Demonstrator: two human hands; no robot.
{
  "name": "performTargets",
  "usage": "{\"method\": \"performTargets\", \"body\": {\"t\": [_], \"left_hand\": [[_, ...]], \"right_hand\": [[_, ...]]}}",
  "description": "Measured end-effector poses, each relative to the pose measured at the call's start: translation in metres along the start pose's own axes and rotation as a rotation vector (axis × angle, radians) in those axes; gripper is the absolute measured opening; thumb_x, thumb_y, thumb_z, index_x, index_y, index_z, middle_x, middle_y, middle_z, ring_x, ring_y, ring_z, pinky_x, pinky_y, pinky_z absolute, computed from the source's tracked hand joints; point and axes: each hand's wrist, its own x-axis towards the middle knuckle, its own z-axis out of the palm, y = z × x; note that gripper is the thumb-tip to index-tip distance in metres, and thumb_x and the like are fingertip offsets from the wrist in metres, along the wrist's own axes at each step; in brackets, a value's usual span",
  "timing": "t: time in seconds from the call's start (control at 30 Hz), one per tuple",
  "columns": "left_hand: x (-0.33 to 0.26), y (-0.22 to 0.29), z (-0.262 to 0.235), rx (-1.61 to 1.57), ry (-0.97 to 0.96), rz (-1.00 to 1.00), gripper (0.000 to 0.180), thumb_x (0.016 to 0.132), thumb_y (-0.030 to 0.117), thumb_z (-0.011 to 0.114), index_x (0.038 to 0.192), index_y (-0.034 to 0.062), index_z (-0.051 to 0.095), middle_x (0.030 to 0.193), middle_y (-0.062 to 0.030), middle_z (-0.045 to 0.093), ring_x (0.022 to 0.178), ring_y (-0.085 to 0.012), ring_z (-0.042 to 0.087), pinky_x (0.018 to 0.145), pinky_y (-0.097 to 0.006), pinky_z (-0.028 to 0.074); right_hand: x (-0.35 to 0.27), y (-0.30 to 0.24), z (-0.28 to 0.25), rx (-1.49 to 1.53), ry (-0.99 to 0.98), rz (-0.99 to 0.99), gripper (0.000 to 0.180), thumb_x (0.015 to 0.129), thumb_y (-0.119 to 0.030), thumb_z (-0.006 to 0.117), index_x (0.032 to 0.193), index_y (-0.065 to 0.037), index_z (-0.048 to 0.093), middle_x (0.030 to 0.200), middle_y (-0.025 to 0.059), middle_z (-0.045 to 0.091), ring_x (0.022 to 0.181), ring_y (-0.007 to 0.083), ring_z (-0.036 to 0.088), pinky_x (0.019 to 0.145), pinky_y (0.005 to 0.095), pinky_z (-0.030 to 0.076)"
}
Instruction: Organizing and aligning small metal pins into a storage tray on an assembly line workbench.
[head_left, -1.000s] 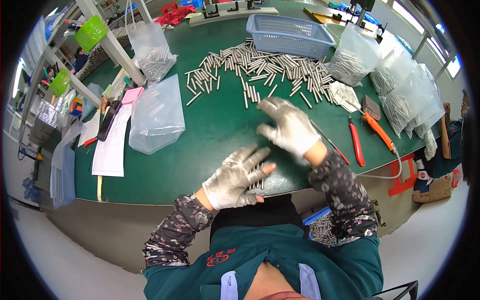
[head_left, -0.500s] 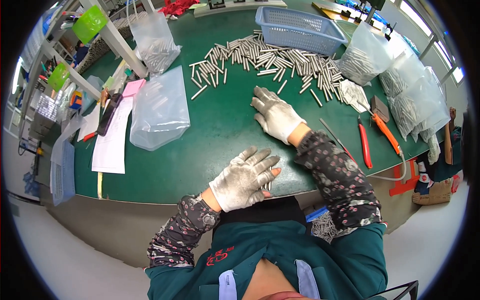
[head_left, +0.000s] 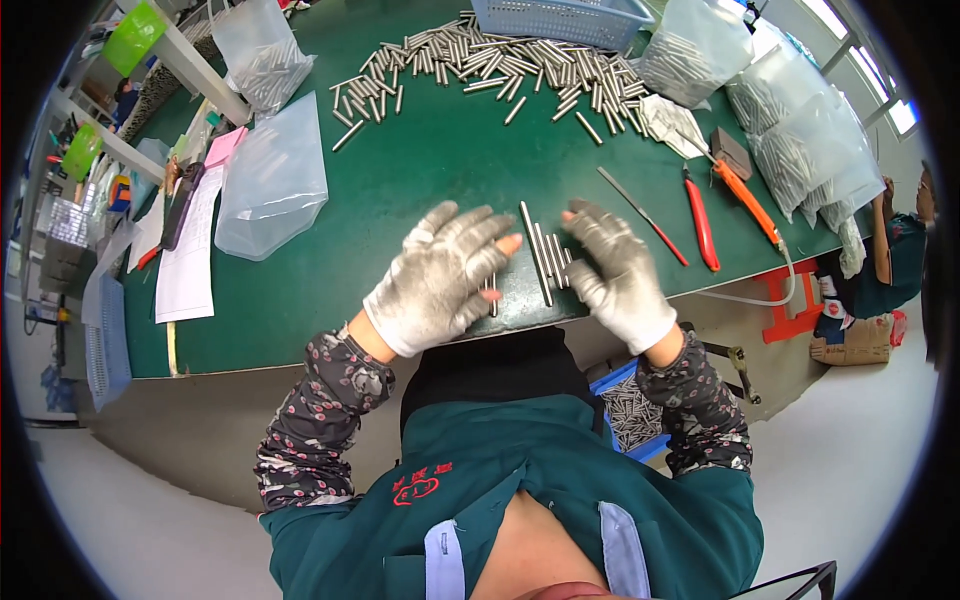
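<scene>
Several slim metal pins (head_left: 547,258) lie side by side on the green table close to its front edge, between my hands. My left hand (head_left: 440,275), in a greyed white glove with bare thumb and fingertip showing, is spread flat with its fingers apart. Beneath its thumb side, a few more pins (head_left: 492,297) stick out, partly hidden. My right hand (head_left: 622,275), gloved too, rests at the right side of the row, fingers stretched out and thumb near the pins. Farther off, a wide heap of loose pins (head_left: 490,60) covers the back of the table.
A blue basket (head_left: 560,22) stands behind the heap. To the right are pin-filled bags (head_left: 685,62), red-handled pliers (head_left: 702,225), an orange-handled tool (head_left: 745,195) and a thin file (head_left: 630,200). A plastic bag (head_left: 275,190) and papers (head_left: 190,250) lie left. A blue crate (head_left: 640,440) sits below.
My right hand has come back from near the heap to beside the pins at the front edge. My left hand has shifted leftward, uncovering pins. The whole view has tilted.
</scene>
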Motion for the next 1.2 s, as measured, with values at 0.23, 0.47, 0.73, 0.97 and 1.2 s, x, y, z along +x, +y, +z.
{"method": "performTargets", "body": {"t": [0.23, 0.47, 0.73, 0.97, 1.2], "left_hand": [[0.046, -0.031, 0.016, 0.044, -0.024, 0.023, 0.045, 0.07, 0.01, 0.067, 0.115, 0.0099, 0.057, 0.12, -0.0097, 0.055, 0.108, -0.0277, 0.052, 0.092, -0.039, 0.041], [0.066, -0.031, 0.018, -0.078, -0.206, 0.005, 0.035, 0.068, 0.013, 0.07, 0.102, 0.0085, 0.064, 0.105, -0.0092, 0.058, 0.095, -0.0281, 0.055, 0.084, -0.038, 0.045], [0.062, -0.024, 0.019, -0.095, -0.142, -0.01, 0.043, 0.065, 0.015, 0.073, 0.105, 0.0071, 0.061, 0.101, -0.0086, 0.058, 0.096, -0.0285, 0.054, 0.085, -0.038, 0.043], [0.063, -0.022, 0.02, -0.053, -0.172, -0.047, 0.037, 0.068, 0.02, 0.071, 0.102, 0.0078, 0.062, 0.101, -0.0077, 0.058, 0.097, -0.0267, 0.054, 0.084, -0.038, 0.044], [0.065, -0.021, 0.021, 0.005, -0.18, -0.061, 0.03, 0.071, 0.021, 0.069, 0.098, 0.0105, 0.063, 0.098, -0.0056, 0.058, 0.095, -0.0245, 0.056, 0.081, -0.037, 0.045]], "right_hand": [[-0.014, 0.007, -0.015, -0.092, -0.18, 0.004, 0.053, 0.061, -0.023, 0.07, 0.109, -0.004, 0.06, 0.106, 0.0156, 0.059, 0.099, 0.0333, 0.053, 0.087, 0.0418, 0.041], [0.002, 0.017, -0.006, -0.113, -0.207, -0.023, 0.062, 0.054, -0.029, 0.077, 0.109, -0.005, 0.061, 0.101, 0.0128, 0.06, 0.093, 0.0316, 0.053, 0.083, 0.0411, 0.041], [0.004, 0.026, 0.0, -0.038, -0.052, 0.027, 0.027, 0.069, -0.022, 0.065, 0.092, -0.009, 0.066, 0.079, 0.0105, 0.061, 0.08, 0.0291, 0.056, 0.074, 0.0385, 0.043], [0.015, 0.002, 0.005, -0.329, -0.087, 0.18, 0.024, 0.07, -0.025, 0.061, 0.088, -0.01, 0.068, 0.078, 0.0101, 0.062, 0.084, 0.027, 0.059, 0.075, 0.0405, 0.044], [0.024, 0.004, 0.006, -0.491, -0.13, 0.231, 0.016, 0.07, -0.017, 0.057, 0.08, -0.009, 0.066, 0.077, 0.0116, 0.062, 0.081, 0.0276, 0.061, 0.072, 0.0407, 0.045]]}}
